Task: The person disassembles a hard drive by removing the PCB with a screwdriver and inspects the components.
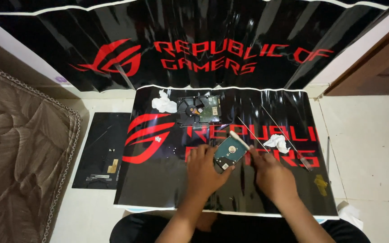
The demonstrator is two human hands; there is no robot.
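Across the floor, a glossy black mat (158, 189) with red markings is lying flat, and a second, larger sheet (46, 49) of the same kind is standing up behind it. Beside the mat, at its left edge, a dark flat panel (100, 150) is resting on the pale floor, and a brown quilted cover (19, 148) is filling the far left. At the back of the mat, an opened hard drive (199, 109) is sitting with a crumpled white tissue (164, 102) just beside it. Another crumpled tissue (277, 142) is lying to the right, near two thin metal rods (251, 132).

Both forearms are reaching forward from the bottom edge. The left hand (203, 168) is curling around a small hard drive (227, 153), tilting it up off the mat near the centre. The right hand (271, 175) is lying knuckles up, gripping a slim white-tipped tool (239, 139) whose tip is touching the small drive's upper edge.

Fingertips of both hands are hidden. A small yellowish object (320, 183) at the right of the mat is too blurred to identify.
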